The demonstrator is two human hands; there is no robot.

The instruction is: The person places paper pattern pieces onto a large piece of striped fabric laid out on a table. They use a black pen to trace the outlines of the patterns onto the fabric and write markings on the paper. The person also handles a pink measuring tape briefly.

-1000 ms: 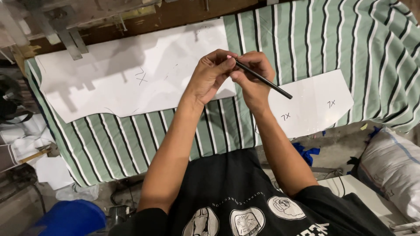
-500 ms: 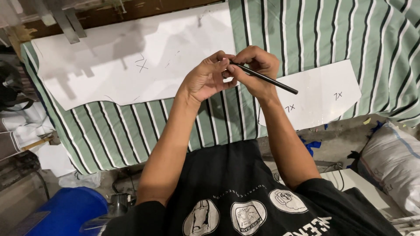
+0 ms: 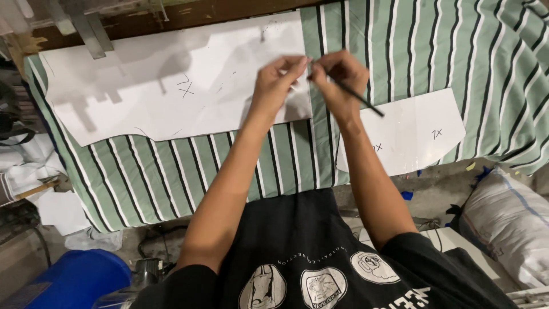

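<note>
My right hand [image 3: 338,80] grips a thin black pencil [image 3: 361,99] that slants down to the right. My left hand [image 3: 275,83] meets it, fingertips pinching at the pencil's upper tip. Both hands hover over the right edge of a large white paper pattern [image 3: 171,86] laid on green and white striped fabric [image 3: 400,46]. A smaller white paper pattern piece [image 3: 423,134] with pencil marks lies on the fabric, just right of my right forearm.
The fabric drapes over the table's near edge. A blue bin [image 3: 74,280] stands on the floor at lower left, a white sack [image 3: 509,223] at lower right. Metal clamps [image 3: 86,28] and a wooden strip run along the table's far side.
The view has shifted so my hands sit higher and further right on the table. My left fingers have gone from cupping the pencil to pinching its tip.
</note>
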